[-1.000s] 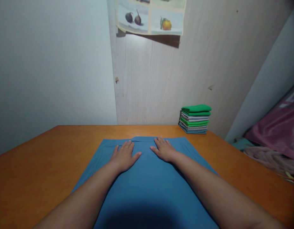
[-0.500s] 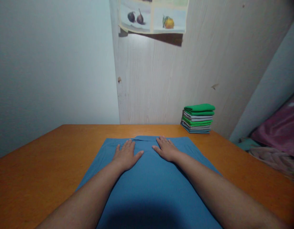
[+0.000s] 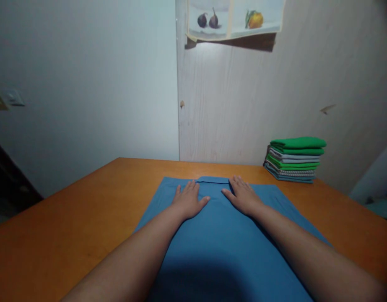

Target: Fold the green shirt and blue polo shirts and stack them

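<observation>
A blue cloth garment (image 3: 218, 235), its exact kind unclear, lies spread flat on the table, with a narrow folded strip along its far edge. My left hand (image 3: 189, 201) rests palm down on its far left part, fingers stretched and thumb out. On the far right part lies my right hand (image 3: 242, 195), also flat, with its fingertips at the strip. Both hands press on the fabric and hold nothing. The garment's near end runs out of view below, where a dark shadow falls on it.
A stack of folded cloths (image 3: 295, 159), green, grey, checked and blue, stands at the table's back right corner. The orange wooden table (image 3: 95, 209) meets a pale wall behind. A sheet with fruit pictures (image 3: 234, 19) hangs on that wall.
The view has turned left, so everything appears shifted to the right, and a wall socket shows at the left. Both hands stay flat at about the same places on the garment.
</observation>
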